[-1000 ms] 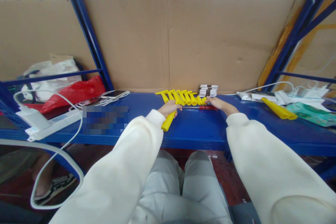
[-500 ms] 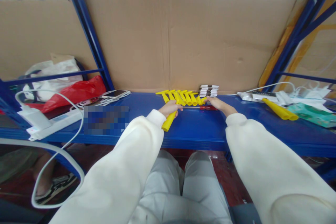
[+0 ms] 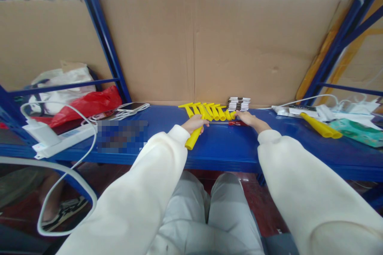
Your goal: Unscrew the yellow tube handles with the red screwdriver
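My left hand [image 3: 196,122] is closed around a yellow tube [image 3: 193,139], whose open round end points toward me. Behind it, several yellow pieces [image 3: 214,112] lie in a row along the back of the blue shelf. My right hand [image 3: 243,117] reaches to the right end of that row, fingers pressed together just in front of a stack of small white packets with dark bands [image 3: 238,104]. What its fingertips hold is too small to make out. A red item [image 3: 237,123] lies beneath the right hand.
On the blue shelf's [image 3: 227,147] left are a power strip [image 3: 64,139], cables, a phone [image 3: 131,106] and a red bag [image 3: 89,103]. On its right lie more yellow tubes [image 3: 320,126] and a green packet [image 3: 357,130]. Cardboard [image 3: 233,48] stands behind. A person's shoe [image 3: 67,211] shows below left.
The whole view has shifted very slightly. Both hands stay in nearly the same place, the left still around the yellow tube.
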The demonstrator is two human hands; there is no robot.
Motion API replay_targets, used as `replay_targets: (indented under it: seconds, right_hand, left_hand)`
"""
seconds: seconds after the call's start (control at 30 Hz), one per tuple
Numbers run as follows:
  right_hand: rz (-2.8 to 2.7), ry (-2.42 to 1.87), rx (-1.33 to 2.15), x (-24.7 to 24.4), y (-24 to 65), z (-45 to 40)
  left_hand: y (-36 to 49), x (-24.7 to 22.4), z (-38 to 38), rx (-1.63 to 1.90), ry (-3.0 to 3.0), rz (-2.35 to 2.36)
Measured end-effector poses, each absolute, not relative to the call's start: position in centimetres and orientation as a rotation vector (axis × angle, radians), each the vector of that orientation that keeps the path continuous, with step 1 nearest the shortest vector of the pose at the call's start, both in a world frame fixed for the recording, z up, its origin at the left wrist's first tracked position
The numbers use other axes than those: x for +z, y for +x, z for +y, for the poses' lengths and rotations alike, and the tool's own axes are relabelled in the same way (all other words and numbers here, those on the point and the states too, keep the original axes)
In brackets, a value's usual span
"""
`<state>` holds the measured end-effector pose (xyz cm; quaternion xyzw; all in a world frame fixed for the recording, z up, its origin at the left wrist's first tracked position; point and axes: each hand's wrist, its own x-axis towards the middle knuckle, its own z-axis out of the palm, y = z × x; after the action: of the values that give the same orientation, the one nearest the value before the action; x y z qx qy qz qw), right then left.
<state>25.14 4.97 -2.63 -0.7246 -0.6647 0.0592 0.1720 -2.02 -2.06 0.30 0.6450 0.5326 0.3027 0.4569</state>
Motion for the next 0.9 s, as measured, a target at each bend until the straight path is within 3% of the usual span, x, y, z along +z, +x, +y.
replay_targets:
  seconds: [0.9]
  right_hand:
    - [-1.772, -1.965, 0.297, -1.9, 25.0, 4.4]
  left_hand:
    - [-2.1, 0.2, -1.8, 0.721, 1.565, 1.297]
